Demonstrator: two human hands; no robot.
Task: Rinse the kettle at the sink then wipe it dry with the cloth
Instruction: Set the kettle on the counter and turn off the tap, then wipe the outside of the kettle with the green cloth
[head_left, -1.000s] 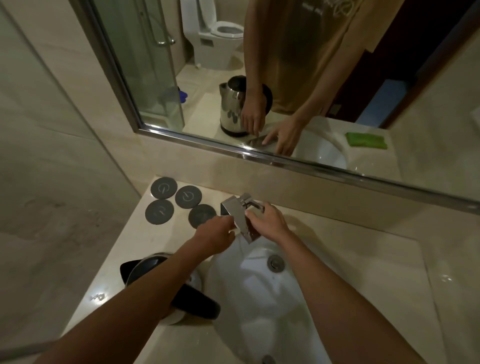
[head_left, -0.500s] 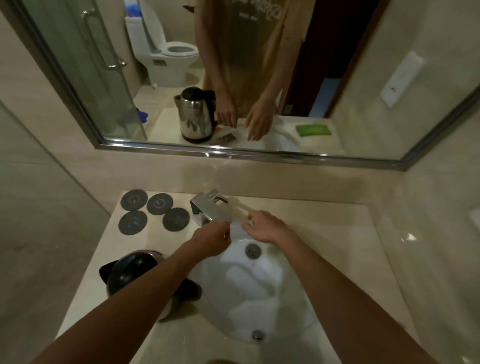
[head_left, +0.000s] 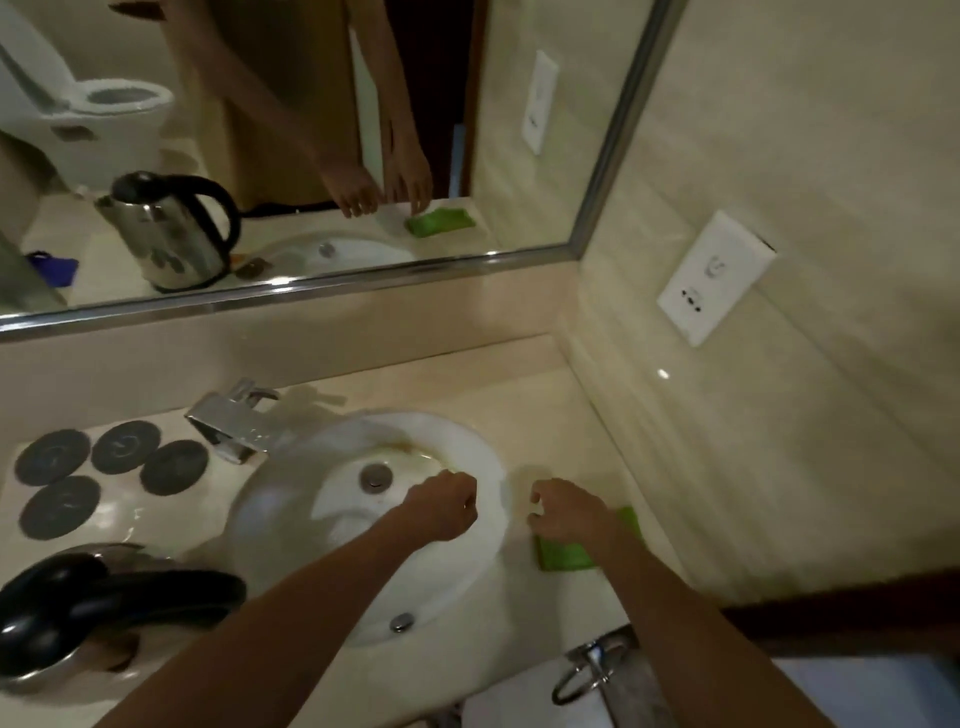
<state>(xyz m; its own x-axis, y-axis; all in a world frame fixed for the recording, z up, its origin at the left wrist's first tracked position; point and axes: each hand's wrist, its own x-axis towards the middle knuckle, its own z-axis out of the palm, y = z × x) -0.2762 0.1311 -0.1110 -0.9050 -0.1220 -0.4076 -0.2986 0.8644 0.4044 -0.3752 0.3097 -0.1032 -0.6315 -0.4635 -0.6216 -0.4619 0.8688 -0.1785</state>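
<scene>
Bathroom desk: kettle (head_left: 98, 613) sits lower left, looks heavy and slick, so grab its handle. Both hands empty, left hand (head_left: 441, 506) curled over the sink (head_left: 483, 452), right hand (head_left: 569, 512) loosely above the soft cloth (head_left: 566, 553).

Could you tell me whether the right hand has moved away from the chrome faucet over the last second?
Yes. The right hand has left the chrome faucet and crossed rightward past the white sink basin to the green cloth.
</scene>
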